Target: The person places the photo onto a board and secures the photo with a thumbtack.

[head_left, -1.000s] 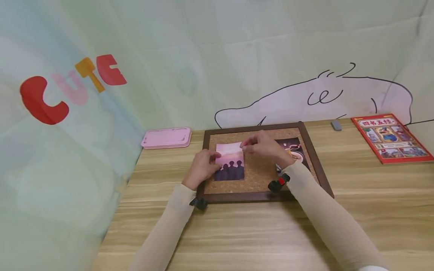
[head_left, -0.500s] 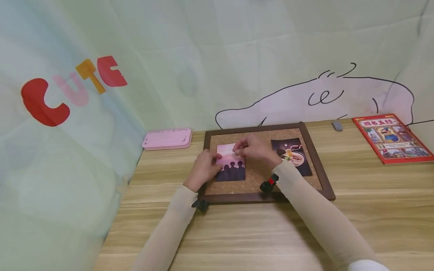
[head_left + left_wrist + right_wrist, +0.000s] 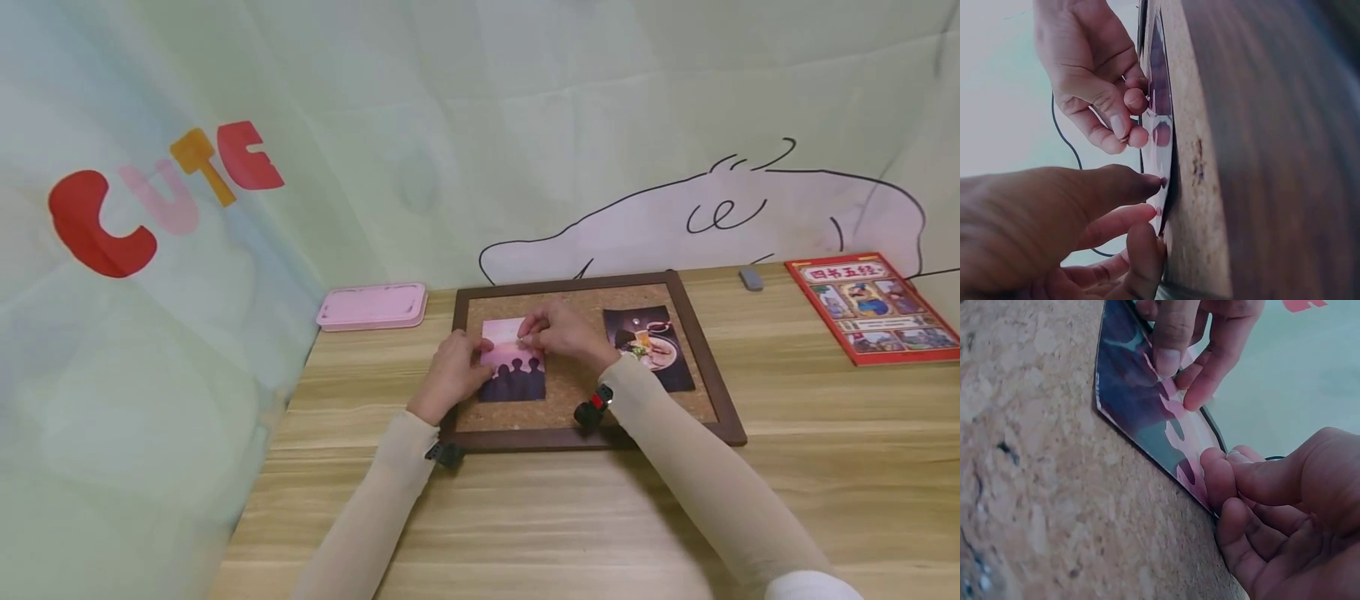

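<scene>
A photo [image 3: 513,385] of dark silhouettes against a pink sky lies on the left half of a brown-framed cork board [image 3: 562,408]. My left hand [image 3: 452,372] rests at its left edge, thumb and fingertips pressing on the print. In the left wrist view the thumb [image 3: 1129,183] lies nearly straight against the photo's surface. My right hand [image 3: 564,333] is over the photo's upper right part, pinching a small shiny pin [image 3: 1232,455] between thumb and forefinger. Most of the pin is hidden by the fingertips. On the board's right side lies a second photo [image 3: 660,354], showing a bowl of food.
Behind the board's left corner is a pink flat case [image 3: 372,306] on the wooden table [image 3: 570,517]. A small grey block [image 3: 751,278] and a red-bordered book [image 3: 873,308] lie at the back right. A printed curtain [image 3: 390,125] hangs behind the table.
My right hand has moved left and slightly down, from the pink photo's upper right corner onto the print, uncovering the food photo. The left hand has stayed at the photo's left edge.
</scene>
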Action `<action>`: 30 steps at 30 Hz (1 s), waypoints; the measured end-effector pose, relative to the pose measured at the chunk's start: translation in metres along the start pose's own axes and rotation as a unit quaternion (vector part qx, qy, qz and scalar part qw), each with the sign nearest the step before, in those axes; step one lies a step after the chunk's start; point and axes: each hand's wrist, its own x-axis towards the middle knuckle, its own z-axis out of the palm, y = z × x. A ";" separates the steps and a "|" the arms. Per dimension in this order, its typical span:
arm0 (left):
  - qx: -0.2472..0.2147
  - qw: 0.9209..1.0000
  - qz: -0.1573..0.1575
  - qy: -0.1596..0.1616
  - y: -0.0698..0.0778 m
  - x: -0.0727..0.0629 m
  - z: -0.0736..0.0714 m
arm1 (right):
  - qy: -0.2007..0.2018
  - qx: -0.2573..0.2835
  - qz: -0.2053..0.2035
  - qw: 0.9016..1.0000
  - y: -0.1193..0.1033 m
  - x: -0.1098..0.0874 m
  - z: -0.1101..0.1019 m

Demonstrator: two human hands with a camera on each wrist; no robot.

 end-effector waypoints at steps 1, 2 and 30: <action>0.001 1.000 0.000 0.000 0.000 0.000 0.000 | 0.000 0.001 0.000 1.000 0.000 0.001 0.000; 0.002 1.000 0.001 0.000 0.001 0.000 0.000 | -0.001 0.001 0.001 1.000 0.000 0.001 0.001; 0.000 1.000 0.010 0.006 0.001 -0.002 0.001 | 0.043 -0.117 0.063 0.990 -0.008 0.027 0.007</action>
